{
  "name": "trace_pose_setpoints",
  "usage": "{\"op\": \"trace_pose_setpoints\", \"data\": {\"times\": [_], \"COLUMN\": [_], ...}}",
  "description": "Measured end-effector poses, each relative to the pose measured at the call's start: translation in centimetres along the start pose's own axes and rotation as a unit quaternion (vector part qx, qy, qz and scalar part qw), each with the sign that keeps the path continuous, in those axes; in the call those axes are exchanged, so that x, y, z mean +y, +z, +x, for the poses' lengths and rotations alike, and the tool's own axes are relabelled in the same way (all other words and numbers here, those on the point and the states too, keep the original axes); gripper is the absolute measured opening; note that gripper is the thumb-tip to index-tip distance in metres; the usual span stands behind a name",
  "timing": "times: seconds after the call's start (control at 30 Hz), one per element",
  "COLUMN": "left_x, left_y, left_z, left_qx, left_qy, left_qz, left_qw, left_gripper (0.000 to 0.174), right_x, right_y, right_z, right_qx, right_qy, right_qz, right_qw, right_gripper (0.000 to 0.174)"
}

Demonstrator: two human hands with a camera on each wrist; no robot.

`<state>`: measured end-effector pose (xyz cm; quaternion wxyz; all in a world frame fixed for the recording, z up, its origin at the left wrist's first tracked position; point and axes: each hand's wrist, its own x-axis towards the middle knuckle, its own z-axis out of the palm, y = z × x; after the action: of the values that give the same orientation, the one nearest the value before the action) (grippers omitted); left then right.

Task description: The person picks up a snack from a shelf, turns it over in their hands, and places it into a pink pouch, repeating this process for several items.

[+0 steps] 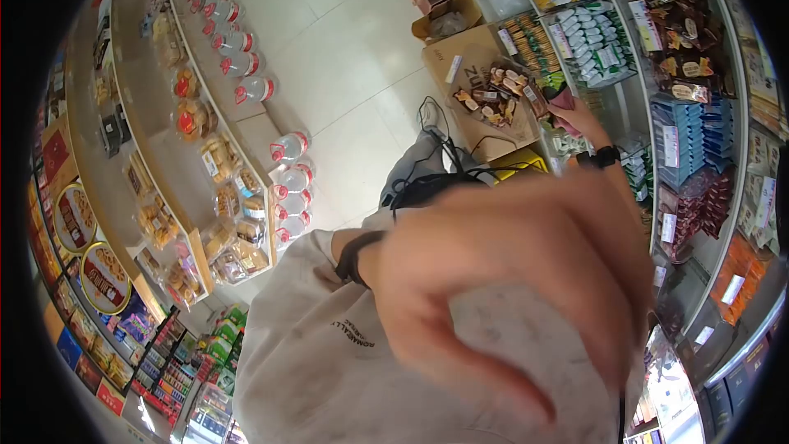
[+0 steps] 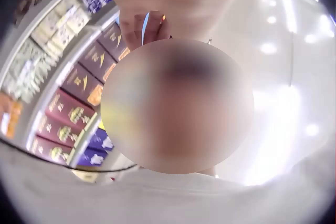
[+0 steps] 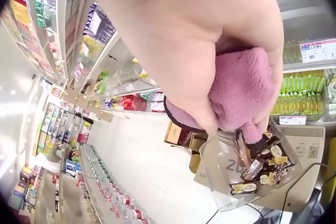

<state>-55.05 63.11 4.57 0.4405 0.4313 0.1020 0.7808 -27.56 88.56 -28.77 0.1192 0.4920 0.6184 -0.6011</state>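
My right hand (image 1: 582, 122) grips a pink fleecy cloth (image 3: 241, 87) with a dark edge, bunched between fingers and thumb. Just below it in the right wrist view is a clear plastic bin (image 3: 214, 179) with brown-wrapped snacks (image 3: 254, 171) inside. From the head view, the bin lies over a cardboard box beside the shelves. My left hand (image 1: 509, 234) is raised close to the head camera, large and blurred, its fingers and thumb loosely bent with nothing between them. Its fingers (image 2: 152, 27) show beside a blurred-out head in the left wrist view.
Shelves of packed snacks (image 1: 596, 45) line the right side. Across the aisle, another shelf (image 1: 164, 156) holds tubs and bags, with large clear bottles (image 1: 288, 148) along its floor edge. Black cables (image 1: 444, 173) hang before my body. A cardboard box (image 1: 440, 53) stands by the bin.
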Motion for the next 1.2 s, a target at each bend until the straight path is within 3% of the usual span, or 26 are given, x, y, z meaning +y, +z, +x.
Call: {"op": "trace_pose_setpoints", "data": {"times": [0.07, 0.17, 0.3, 0.33, 0.43, 0.57, 0.6, 0.73, 0.83, 0.87, 0.9, 1.0, 1.13, 1.2], "left_x": [-0.1, -0.9, -3.1, -3.8, -5.4, -8.4, -9.1, -11.7, -13.3, -13.8, -14.1, -15.6, -17.7, -18.6], "left_y": [1.5, 3.7, 6.9, 8.0, 11.3, 16.5, 17.8, 22.2, 25.2, 25.9, 26.7, 28.7, 31.1, 32.1], "left_z": [0.1, 0.2, 0.7, 0.8, 1.1, 0.6, 0.5, -0.2, -0.9, -1.0, -1.2, -1.4, -1.6, -1.5], "left_qx": [-0.041, -0.078, -0.123, -0.138, -0.183, -0.236, -0.250, -0.305, -0.337, -0.345, -0.353, -0.370, -0.385, -0.390], "left_qy": [-0.011, -0.038, -0.081, -0.092, -0.130, -0.182, -0.194, -0.242, -0.272, -0.282, -0.290, -0.309, -0.330, -0.344], "left_qz": [-0.066, -0.137, -0.220, -0.244, -0.303, -0.378, -0.394, -0.440, -0.464, -0.470, -0.473, -0.473, -0.456, -0.448], "left_qw": [0.997, 0.987, 0.964, 0.955, 0.926, 0.877, 0.863, 0.809, 0.772, 0.762, 0.753, 0.737, 0.731, 0.727], "left_gripper": [0.024, 0.024, 0.025, 0.026, 0.026, 0.028, 0.028, 0.029, 0.030, 0.031, 0.031, 0.032, 0.033, 0.034], "right_x": [6.1, 6.5, 6.2, 5.1, 4.4, 4.5, 4.1, 8.2, 10.1, 12.0, 13.7, 19.2, 22.8, 26.5], "right_y": [-1.4, -1.2, -2.1, -2.4, -2.8, -4.6, -4.2, -6.6, -7.5, -8.3, -8.7, -10.1, -12.0, -14.9], "right_z": [2.7, -0.1, -5.5, -7.9, -13.4, -22.1, -24.4, -32.3, -38.1, -39.9, -41.3, -43.8, -46.7, -47.2], "right_qx": [-0.005, 0.053, 0.146, 0.129, 0.183, 0.225, 0.272, 0.337, 0.423, 0.420, 0.445, 0.492, 0.540, 0.569], "right_qy": [0.013, -0.065, -0.054, -0.051, -0.086, -0.065, -0.101, -0.056, -0.099, -0.058, -0.071, -0.086, -0.165, -0.118], "right_qz": [-0.030, 0.062, 0.070, 0.093, 0.087, 0.134, 0.163, 0.190, 0.195, 0.216, 0.232, 0.273, 0.316, 0.351], "right_qw": [0.999, 0.995, 0.985, 0.986, 0.975, 0.963, 0.943, 0.920, 0.879, 0.880, 0.862, 0.822, 0.763, 0.735], "right_gripper": [0.024, 0.026, 0.039, 0.044, 0.045, 0.043, 0.039, 0.041, 0.041, 0.036, 0.035, 0.029, 0.035, 0.036]}}
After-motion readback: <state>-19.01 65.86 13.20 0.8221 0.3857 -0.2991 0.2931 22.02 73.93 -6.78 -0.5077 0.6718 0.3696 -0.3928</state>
